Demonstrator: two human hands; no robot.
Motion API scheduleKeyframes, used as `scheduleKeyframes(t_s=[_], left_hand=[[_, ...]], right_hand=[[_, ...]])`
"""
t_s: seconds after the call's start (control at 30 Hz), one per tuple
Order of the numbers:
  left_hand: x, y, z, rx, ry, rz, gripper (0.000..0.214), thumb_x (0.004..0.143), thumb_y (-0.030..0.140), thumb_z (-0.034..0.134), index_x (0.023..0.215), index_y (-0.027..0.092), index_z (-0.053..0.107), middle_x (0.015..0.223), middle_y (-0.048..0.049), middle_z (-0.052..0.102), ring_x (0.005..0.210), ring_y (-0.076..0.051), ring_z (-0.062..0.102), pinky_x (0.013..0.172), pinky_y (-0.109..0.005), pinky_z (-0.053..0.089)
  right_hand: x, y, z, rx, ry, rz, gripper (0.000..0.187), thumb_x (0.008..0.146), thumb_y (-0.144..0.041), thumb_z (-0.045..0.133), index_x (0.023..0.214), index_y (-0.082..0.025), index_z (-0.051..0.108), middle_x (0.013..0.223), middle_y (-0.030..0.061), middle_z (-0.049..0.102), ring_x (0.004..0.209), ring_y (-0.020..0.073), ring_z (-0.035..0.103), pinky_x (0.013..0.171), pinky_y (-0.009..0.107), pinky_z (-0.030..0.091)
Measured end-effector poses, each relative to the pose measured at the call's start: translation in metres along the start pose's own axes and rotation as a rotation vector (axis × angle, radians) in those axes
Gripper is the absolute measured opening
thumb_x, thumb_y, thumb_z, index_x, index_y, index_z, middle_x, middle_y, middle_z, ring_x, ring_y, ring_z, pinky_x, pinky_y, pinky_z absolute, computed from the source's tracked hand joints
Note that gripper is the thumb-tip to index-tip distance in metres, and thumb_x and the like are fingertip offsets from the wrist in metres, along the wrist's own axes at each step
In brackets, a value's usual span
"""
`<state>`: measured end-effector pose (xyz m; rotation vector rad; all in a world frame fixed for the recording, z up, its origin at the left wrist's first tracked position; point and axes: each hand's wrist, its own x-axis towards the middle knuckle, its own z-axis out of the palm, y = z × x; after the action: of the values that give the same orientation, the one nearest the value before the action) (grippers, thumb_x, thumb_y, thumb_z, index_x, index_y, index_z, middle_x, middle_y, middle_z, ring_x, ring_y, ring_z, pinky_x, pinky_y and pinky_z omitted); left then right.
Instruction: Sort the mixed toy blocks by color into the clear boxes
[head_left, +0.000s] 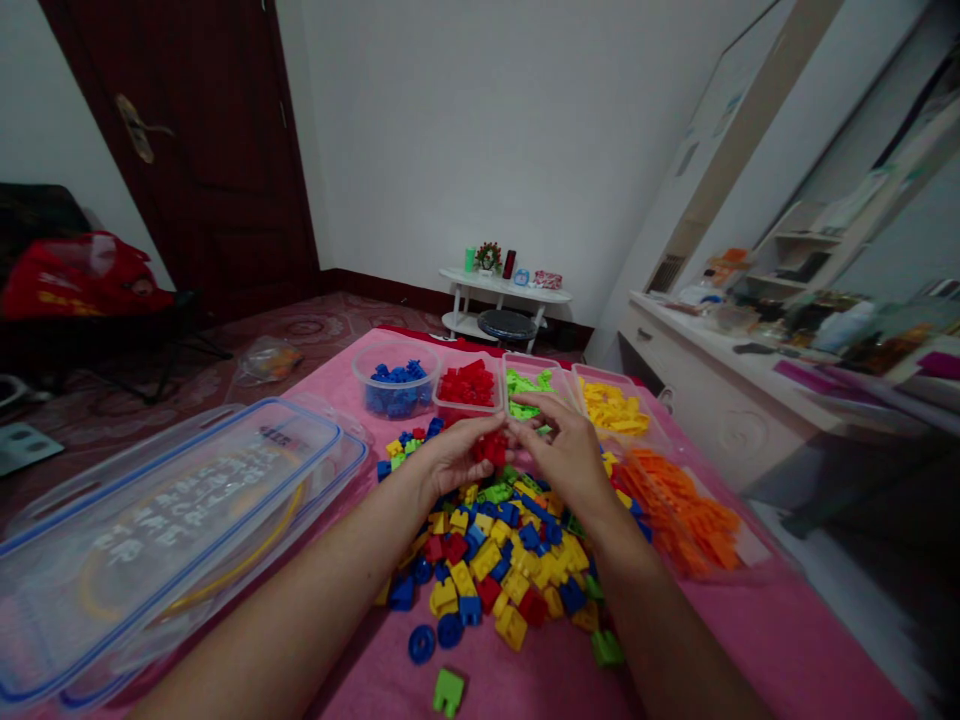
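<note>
Red building blocks (490, 448) lie in the fingers of my left hand (448, 462), which is closed around them over the pile. My right hand (564, 445) meets it from the other side, fingers curled and tips close to the red blocks. What those right fingertips grip is too small to make out. Beneath both hands spreads a heap of mixed yellow, blue, red and green building blocks (487, 560). Just beyond the hands stand a tub of red blocks (466, 384) and a tub of green blocks (529, 381), the latter partly covered by my right hand.
Blue pieces fill a round tub (396, 388) at the back left. Yellow blocks (613, 407) and orange pieces (682, 510) sit in containers at the right. Clear lids with blue rims (187, 520) lie at the left. A lone green block (448, 692) rests on the pink cloth (525, 680).
</note>
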<state>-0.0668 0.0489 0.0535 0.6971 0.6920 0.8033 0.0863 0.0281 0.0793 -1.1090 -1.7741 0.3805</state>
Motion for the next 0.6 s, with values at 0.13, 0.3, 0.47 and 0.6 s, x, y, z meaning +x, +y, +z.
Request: scheduleKeyframes(t_s=[0.13, 0.3, 0.47, 0.6], left_hand=[[-0.001, 0.005, 0.004, 0.037, 0.043, 0.057, 0.021, 0.082, 0.027, 0.060, 0.098, 0.012, 0.063, 0.082, -0.0082, 0.068, 0.054, -0.009, 0.062, 0.033, -0.010, 0.035], [0.020, 0.035, 0.005, 0.134, 0.194, 0.221, 0.016, 0.078, 0.026, 0.065, 0.086, 0.012, 0.063, 0.072, -0.0058, 0.066, 0.055, -0.009, 0.060, 0.039, -0.013, 0.038], [0.063, 0.069, -0.008, 0.457, 0.378, 0.461, 0.021, 0.075, 0.029, 0.067, 0.088, 0.013, 0.064, 0.069, -0.0021, 0.064, 0.062, -0.011, 0.059, 0.059, -0.021, 0.049], [0.071, 0.073, -0.017, 0.813, 0.243, 0.588, 0.027, 0.074, 0.036, 0.066, 0.088, 0.013, 0.068, 0.079, -0.0019, 0.068, 0.080, -0.016, 0.061, 0.079, -0.027, 0.047]], right_hand=[[0.003, 0.003, -0.013, 0.004, 0.091, 0.000, 0.020, 0.077, -0.022, 0.058, 0.094, -0.018, 0.069, 0.097, 0.0058, 0.066, 0.069, 0.0129, 0.059, 0.056, 0.023, 0.046], [0.005, 0.004, -0.023, -0.004, 0.141, 0.011, 0.020, 0.077, -0.022, 0.059, 0.094, -0.018, 0.069, 0.090, 0.0050, 0.067, 0.067, 0.0135, 0.059, 0.061, 0.026, 0.047], [0.004, 0.002, -0.026, -0.016, 0.145, 0.000, 0.019, 0.078, -0.021, 0.058, 0.093, -0.018, 0.070, 0.091, 0.0045, 0.067, 0.069, 0.0134, 0.059, 0.060, 0.025, 0.046], [0.002, 0.002, -0.023, -0.061, 0.117, -0.020, 0.016, 0.078, -0.020, 0.058, 0.088, -0.019, 0.070, 0.091, 0.0040, 0.067, 0.068, 0.0132, 0.058, 0.061, 0.025, 0.047]])
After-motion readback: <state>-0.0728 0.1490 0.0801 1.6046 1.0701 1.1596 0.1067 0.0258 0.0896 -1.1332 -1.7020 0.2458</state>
